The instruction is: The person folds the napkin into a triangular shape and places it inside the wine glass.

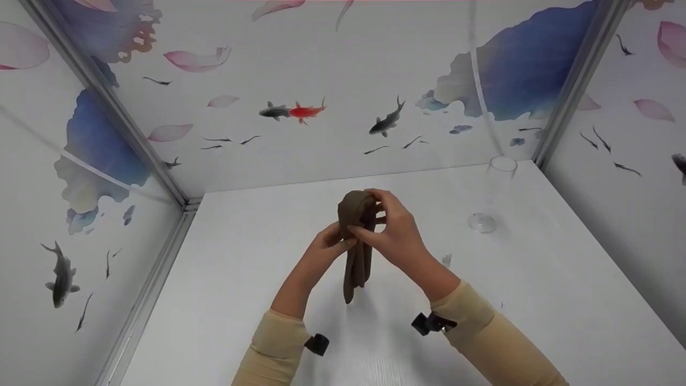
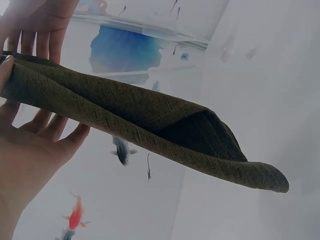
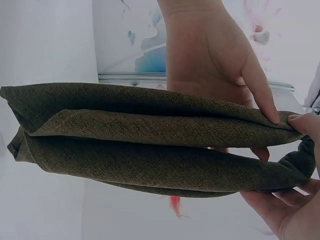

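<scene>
A dark olive-brown cloth napkin (image 1: pixel 358 262), folded into long soft rolls, is held up above the white table by both hands. Its top is bent over into a rounded loop, and the loose ends hang down. My left hand (image 1: pixel 322 247) pinches the napkin from the left, just under the bend, with its thumb in front. From the right, my right hand (image 1: pixel 397 230) grips the bent top, thumb on the near side and fingers behind. In the right wrist view the rolled layers of the napkin (image 3: pixel 140 130) lie side by side, their ends fanning slightly apart.
A clear tall stemmed glass (image 1: pixel 482 223) stands at the back right of the white table (image 1: pixel 246 279). A small translucent scrap (image 1: pixel 446 260) lies near the right forearm. Printed panels with fish and petals enclose the table at the back and sides.
</scene>
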Demonstrator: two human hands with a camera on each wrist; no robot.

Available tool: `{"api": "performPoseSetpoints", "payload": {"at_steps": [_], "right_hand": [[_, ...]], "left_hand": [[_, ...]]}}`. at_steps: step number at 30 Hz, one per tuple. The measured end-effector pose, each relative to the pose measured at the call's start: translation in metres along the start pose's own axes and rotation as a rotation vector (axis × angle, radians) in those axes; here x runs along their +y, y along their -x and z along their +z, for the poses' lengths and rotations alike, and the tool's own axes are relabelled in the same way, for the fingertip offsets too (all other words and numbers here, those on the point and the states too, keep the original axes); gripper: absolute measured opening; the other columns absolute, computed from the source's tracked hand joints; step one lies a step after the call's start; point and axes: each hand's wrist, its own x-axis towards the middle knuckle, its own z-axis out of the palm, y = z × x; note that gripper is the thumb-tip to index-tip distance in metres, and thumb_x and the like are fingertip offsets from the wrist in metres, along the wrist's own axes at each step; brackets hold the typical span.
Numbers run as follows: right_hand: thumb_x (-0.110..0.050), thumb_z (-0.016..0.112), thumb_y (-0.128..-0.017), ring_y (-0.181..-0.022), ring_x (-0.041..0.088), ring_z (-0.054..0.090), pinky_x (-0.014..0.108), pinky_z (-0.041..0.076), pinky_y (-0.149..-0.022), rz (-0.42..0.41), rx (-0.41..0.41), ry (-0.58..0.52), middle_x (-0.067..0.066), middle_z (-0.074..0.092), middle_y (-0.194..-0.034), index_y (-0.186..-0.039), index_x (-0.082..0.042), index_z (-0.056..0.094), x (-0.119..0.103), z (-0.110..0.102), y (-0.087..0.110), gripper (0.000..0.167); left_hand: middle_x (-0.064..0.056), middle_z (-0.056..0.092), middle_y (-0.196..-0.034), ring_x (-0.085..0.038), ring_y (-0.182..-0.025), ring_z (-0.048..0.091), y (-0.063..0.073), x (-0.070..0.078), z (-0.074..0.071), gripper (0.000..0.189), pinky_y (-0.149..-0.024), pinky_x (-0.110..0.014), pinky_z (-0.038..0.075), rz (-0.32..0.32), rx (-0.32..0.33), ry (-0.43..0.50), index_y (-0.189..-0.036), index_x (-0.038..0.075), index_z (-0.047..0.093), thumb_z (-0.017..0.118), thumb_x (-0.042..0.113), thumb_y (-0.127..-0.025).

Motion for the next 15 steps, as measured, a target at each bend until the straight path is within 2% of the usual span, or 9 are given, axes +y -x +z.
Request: {"api": "performPoseSetpoints", "payload": {"at_steps": [3, 6, 9, 12, 15], "right_hand": [[-0.015, 0.083, -0.078, -0.102, 0.019, 0.057, 0.031, 0.053, -0.078, -0.001, -0.011, -0.018, 0.008, 0.057, -0.120, -0.134, -0.002, 0.049, -0.001, -0.002, 0.000, 0.066], [-0.015, 0.082, -0.078, -0.103, 0.019, 0.056, 0.034, 0.053, -0.080, -0.002, -0.034, -0.016, 0.008, 0.056, -0.121, -0.135, -0.002, 0.048, -0.002, -0.003, 0.002, 0.068], [-0.017, 0.082, -0.079, -0.106, 0.020, 0.054, 0.038, 0.051, -0.083, 0.002, -0.070, -0.003, 0.007, 0.055, -0.124, -0.138, -0.002, 0.045, -0.003, -0.004, 0.003, 0.070], [-0.025, 0.081, -0.081, -0.109, 0.020, 0.053, 0.038, 0.049, -0.087, 0.036, -0.095, -0.009, 0.007, 0.054, -0.126, -0.140, -0.003, 0.043, -0.007, -0.005, 0.004, 0.074], [-0.034, 0.080, -0.081, -0.109, 0.019, 0.054, 0.038, 0.048, -0.087, 0.091, -0.091, -0.042, 0.005, 0.054, -0.125, -0.140, -0.005, 0.044, -0.011, -0.005, 0.004, 0.074]], "left_hand": [[-0.010, 0.059, -0.127, -0.026, -0.119, 0.053, 0.001, -0.002, -0.002, 0.042, -0.105, -0.045, 0.037, 0.047, -0.045, 0.030, -0.138, 0.002, 0.050, 0.054, 0.018, -0.100], [-0.010, 0.059, -0.126, -0.026, -0.117, 0.053, -0.001, -0.004, -0.001, 0.036, -0.102, -0.044, 0.041, 0.085, -0.042, 0.015, -0.135, 0.000, 0.053, 0.053, 0.013, -0.101], [-0.010, 0.058, -0.126, -0.025, -0.118, 0.053, -0.003, -0.004, 0.002, 0.033, -0.100, -0.042, 0.043, 0.088, -0.001, -0.015, -0.131, 0.001, 0.057, 0.055, 0.010, -0.099], [-0.011, 0.057, -0.125, -0.026, -0.115, 0.055, -0.004, -0.002, 0.006, 0.029, -0.098, -0.043, 0.046, 0.065, 0.059, -0.063, -0.126, 0.003, 0.061, 0.058, 0.010, -0.098], [-0.009, 0.058, -0.122, -0.023, -0.115, 0.056, -0.005, 0.000, 0.009, 0.025, -0.098, -0.041, 0.046, 0.044, 0.121, -0.155, -0.121, 0.006, 0.065, 0.061, 0.010, -0.097]]}}
